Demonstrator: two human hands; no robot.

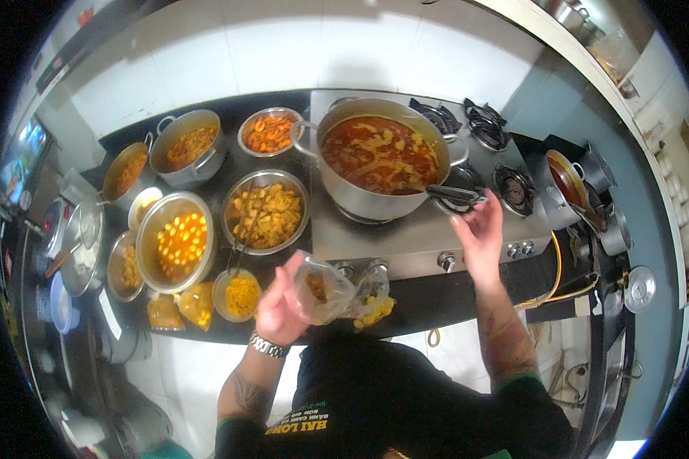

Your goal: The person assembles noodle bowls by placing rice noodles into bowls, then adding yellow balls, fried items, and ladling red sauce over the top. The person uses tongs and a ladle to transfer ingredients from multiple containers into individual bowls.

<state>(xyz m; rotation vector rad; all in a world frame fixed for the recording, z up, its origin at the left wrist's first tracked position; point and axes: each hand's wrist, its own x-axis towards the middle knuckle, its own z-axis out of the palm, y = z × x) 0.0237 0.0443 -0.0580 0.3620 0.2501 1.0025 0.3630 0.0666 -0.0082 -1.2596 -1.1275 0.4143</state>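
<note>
Holding a clear bag (325, 287) in the left hand (277, 306), closed around the film at its left side, near the front edge of the table (429, 304) and short of the stove (394, 249). Shows a little brown food through the plastic. Just beside, to the right, touching or nearly so: a second bag (373, 310) with yellow pieces

Holding out the right hand (481, 233) next to a black handle (453, 194) at the right front rim of the pot (352, 190), with thumb spread away and fingers loosely bent. Cannot tell whether gripping that handle or merely touching it

Likely to feel light, limp and slippery, with loose weight sagging low; unlikely to stand unaided. Best taken by the upper film near the mouth, steadied from the opposite side, and kept off hot metal, being easy to melt or puncture. Likely to be stiff in the handle's case, best grasped at the end farthest from the broth

Can see yellow and green lettering, upside down, on the black shirt (390, 390). Cannot make out any label on either bag
</note>
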